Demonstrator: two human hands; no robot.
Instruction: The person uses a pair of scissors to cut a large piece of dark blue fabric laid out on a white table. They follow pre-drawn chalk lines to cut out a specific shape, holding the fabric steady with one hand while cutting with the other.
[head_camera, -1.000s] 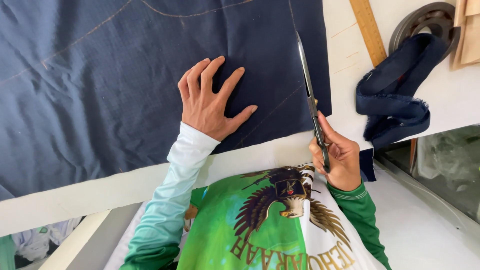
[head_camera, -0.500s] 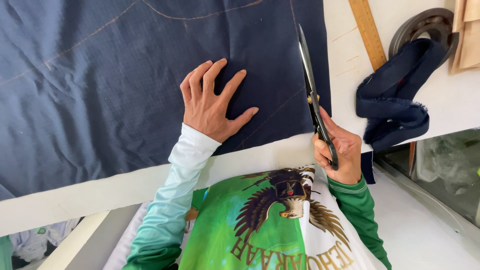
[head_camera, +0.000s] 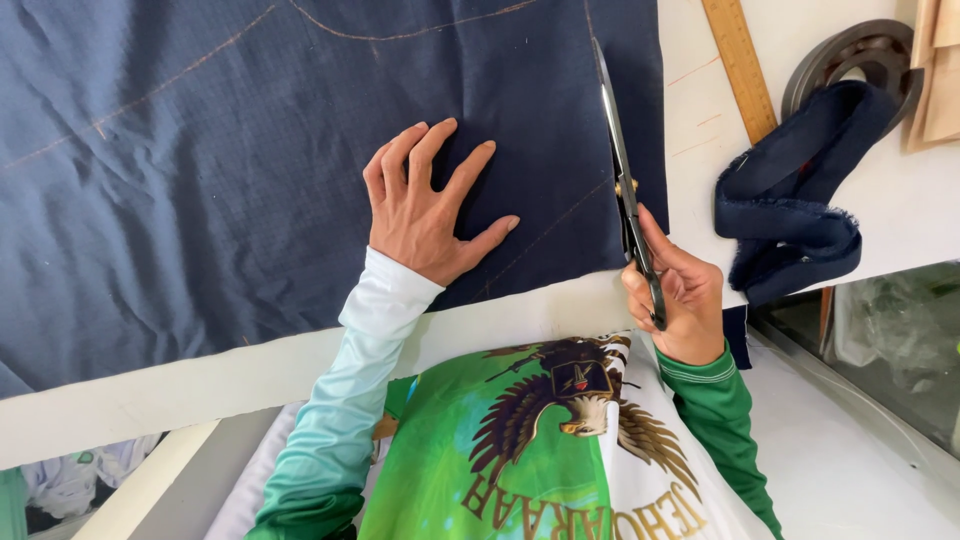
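A large sheet of dark navy fabric (head_camera: 250, 150) with faint chalk lines lies spread over a white table (head_camera: 200, 370). My left hand (head_camera: 425, 205) presses flat on the cloth near its lower edge, fingers spread. My right hand (head_camera: 675, 295) grips the handles of long black scissors (head_camera: 622, 175). Their blades point away from me along the fabric's right side, close to a chalk line, with the tips near the top of the view.
A wooden ruler (head_camera: 740, 65) lies on the table right of the fabric. A folded strip of navy cloth (head_camera: 790, 200) rests by the table's right edge. A dark metal ring (head_camera: 850, 50) and wooden pieces (head_camera: 935, 70) sit at the top right.
The scissors and my right hand have shifted slightly left and forward along the fabric's right side. My left hand stays pressed on the cloth.
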